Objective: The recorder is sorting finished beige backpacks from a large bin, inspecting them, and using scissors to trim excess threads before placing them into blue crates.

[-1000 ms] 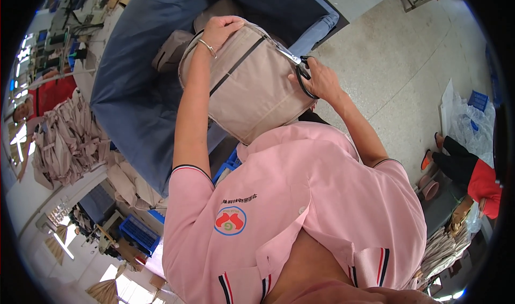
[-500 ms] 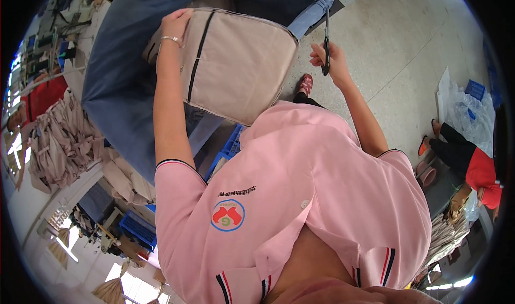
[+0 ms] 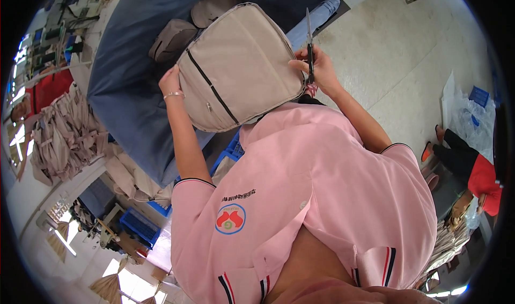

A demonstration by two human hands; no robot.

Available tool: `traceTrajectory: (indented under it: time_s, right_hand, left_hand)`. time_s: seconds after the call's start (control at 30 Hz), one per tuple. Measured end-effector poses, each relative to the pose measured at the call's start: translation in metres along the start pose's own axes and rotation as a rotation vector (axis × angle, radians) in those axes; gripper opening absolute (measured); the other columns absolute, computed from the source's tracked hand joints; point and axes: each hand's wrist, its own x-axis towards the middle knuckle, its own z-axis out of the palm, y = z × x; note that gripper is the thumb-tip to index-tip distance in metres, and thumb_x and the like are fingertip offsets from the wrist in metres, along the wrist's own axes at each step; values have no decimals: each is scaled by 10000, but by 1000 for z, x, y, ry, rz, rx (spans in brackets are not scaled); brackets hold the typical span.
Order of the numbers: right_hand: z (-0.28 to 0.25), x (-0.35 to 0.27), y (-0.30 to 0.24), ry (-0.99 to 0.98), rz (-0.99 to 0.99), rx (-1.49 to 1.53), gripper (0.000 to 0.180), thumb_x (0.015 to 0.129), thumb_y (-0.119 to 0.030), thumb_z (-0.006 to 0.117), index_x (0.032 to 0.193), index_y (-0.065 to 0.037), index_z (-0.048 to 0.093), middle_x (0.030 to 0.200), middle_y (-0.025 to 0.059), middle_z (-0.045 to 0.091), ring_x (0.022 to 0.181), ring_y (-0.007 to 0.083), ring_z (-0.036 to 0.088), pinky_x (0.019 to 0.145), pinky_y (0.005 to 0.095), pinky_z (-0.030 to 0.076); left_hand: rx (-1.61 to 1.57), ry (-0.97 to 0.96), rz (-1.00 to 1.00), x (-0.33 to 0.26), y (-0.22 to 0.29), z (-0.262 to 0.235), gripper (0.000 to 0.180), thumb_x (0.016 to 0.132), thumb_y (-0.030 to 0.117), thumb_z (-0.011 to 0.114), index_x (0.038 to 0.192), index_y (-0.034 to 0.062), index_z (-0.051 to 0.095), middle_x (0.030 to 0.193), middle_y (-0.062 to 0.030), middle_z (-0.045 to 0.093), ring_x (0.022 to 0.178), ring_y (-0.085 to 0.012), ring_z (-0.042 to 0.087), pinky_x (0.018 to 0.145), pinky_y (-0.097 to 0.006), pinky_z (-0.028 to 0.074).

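Up front, a beige bag (image 3: 238,68) with a dark zip line is held in the air before a person in a pink shirt (image 3: 316,197). Its left edge is gripped by the left hand (image 3: 170,82), fingers closed on the fabric, a thin bracelet (image 3: 173,95) on the wrist. At its right edge the right hand (image 3: 316,68) is closed around a pair of scissors (image 3: 309,41), blades together and pointing up. Behind the bag lies a blue cloth (image 3: 129,89) with a second beige bag (image 3: 174,36) on it. Far left, a heap of beige bags (image 3: 61,132). Right, another person's legs (image 3: 456,154) on the pale floor (image 3: 397,57).
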Motion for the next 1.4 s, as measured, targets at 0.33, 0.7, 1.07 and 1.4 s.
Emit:
traceTrajectory:
  time_s: [0.33,0.7,1.07,1.4]
  right_hand:
    - [-1,27,23,-37,111,153,279,741,-125,809,865,-85,563,778,-15,600,676,65,540,614,201,410]
    - [-7,40,34,-82,157,164,288,752,-99,800,899,-72,554,780,-12,591,657,71,538,593,209,404]
    - [-13,42,37,-175,218,309,262,787,-73,776,916,-97,549,811,-17,599,669,81,561,606,224,441]
    - [-28,45,37,-169,255,291,248,783,-93,780,888,-118,557,761,-41,580,620,64,526,569,208,408]
  left_hand:
    - [52,119,227,-57,-30,-50,374,794,138,772,1097,-53,667,1014,-94,684,871,-144,619,826,-261,484]
    - [-719,161,-442,-268,-111,7,396,839,341,742,1035,51,556,945,-68,630,821,-191,627,676,-332,530]
    - [-721,154,-180,-254,-84,10,185,918,175,649,1066,78,595,918,-23,672,756,-141,659,681,-298,558]
    - [-678,133,-119,-285,-49,19,171,924,162,642,1068,78,604,922,-19,670,762,-137,651,673,-288,540]
